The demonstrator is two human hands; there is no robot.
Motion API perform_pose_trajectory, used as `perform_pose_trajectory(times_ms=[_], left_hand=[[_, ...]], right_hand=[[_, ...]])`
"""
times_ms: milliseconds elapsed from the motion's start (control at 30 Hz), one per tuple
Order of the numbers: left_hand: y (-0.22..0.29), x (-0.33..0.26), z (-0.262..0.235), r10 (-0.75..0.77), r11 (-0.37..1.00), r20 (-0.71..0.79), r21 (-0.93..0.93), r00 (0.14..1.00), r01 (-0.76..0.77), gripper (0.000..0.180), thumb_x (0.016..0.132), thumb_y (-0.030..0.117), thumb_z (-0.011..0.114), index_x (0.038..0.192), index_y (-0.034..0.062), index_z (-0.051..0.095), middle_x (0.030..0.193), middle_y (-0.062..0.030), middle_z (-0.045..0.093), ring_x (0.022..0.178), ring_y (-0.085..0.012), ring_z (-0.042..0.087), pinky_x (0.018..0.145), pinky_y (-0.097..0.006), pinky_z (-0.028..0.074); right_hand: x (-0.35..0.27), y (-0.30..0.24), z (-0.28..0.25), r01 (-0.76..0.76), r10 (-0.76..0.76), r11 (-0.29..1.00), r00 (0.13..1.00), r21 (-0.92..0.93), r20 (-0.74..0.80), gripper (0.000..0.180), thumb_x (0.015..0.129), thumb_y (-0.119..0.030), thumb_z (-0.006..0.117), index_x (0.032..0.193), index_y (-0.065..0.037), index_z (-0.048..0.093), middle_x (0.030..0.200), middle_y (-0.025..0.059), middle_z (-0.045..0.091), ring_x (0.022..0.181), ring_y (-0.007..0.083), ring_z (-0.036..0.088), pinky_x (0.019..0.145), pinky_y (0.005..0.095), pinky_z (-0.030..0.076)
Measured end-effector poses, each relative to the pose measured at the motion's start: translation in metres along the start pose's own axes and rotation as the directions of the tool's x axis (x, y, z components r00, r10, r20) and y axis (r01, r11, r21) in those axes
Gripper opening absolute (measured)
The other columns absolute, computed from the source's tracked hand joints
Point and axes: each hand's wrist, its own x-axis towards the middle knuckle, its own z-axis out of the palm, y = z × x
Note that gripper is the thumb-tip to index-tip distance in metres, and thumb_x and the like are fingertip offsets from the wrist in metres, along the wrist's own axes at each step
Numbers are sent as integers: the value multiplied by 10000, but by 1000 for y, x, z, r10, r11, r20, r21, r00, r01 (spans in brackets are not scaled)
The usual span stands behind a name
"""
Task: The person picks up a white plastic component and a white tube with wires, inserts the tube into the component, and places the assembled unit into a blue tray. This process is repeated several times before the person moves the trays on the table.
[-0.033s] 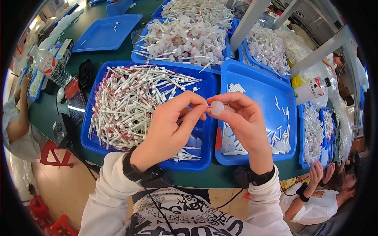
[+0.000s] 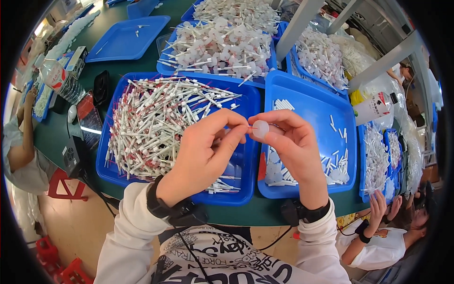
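My left hand (image 2: pixel 201 149) is closed, thumb and forefinger pinching a thin red strand (image 2: pixel 251 127). Against the strand's other end sits a small round translucent white disc (image 2: pixel 260 129), gripped between the fingertips of my right hand (image 2: pixel 300 151). Both hands hover over the gap between two blue trays. Under the left one lies a blue tray (image 2: pixel 249 175) heaped with thin white sticks (image 2: pixel 146 128) that have red strands. Beneath the right one, another blue tray (image 2: pixel 309 106) holds short white tubes (image 2: pixel 283 105) and some loose discs (image 2: pixel 338 176).
Behind, a blue tray is piled with disc-and-stick pieces (image 2: pixel 217 47). A nearly bare blue tray (image 2: pixel 127 40) lies far left, near a clear bottle (image 2: pixel 61 80) and a phone (image 2: pixel 90 120). Grey metal posts (image 2: pixel 302 28) rise at right, beside a white bottle (image 2: pixel 376 108). Other people sit at both sides.
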Motion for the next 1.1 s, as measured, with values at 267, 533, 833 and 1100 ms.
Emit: perform_pose_trajectory(times_ms=[267,533,833,1100], left_hand=[[-3,1,1,291,871,-36,422,956,-250,94,805,-1,637,892,23,610,785,-68,605,619,-183,594,520,-253,452],[-6,-3,0,249,755,114,598,962,-267,254,836,-33,559,1084,23,560,855,-121,626,664,-281,610,571,-314,472],[-5,-5,8,189,920,37,343,981,-190,415,865,-63,484,1261,36,413,984,-196,631,824,-374,637,697,-378,505],[-8,-3,-6,313,657,107,693,944,-297,121,788,6,651,907,2,626,776,-110,645,669,-267,633,573,-324,488]], right_hand=[[-2,3,-2,49,-48,996,999,-77,9,277,832,53,626,1106,36,587,1091,123,631,1013,167,616,906,273,485],[-3,6,1,72,-77,968,997,-240,-14,263,810,49,648,1069,21,618,1057,107,649,981,163,629,891,286,496],[-3,9,-3,165,-161,922,986,-351,42,287,767,46,682,1049,9,641,1043,96,643,963,169,629,876,291,502],[0,8,-6,161,-169,890,985,-427,20,271,784,53,663,1050,1,658,1054,101,638,974,163,620,864,282,510]])
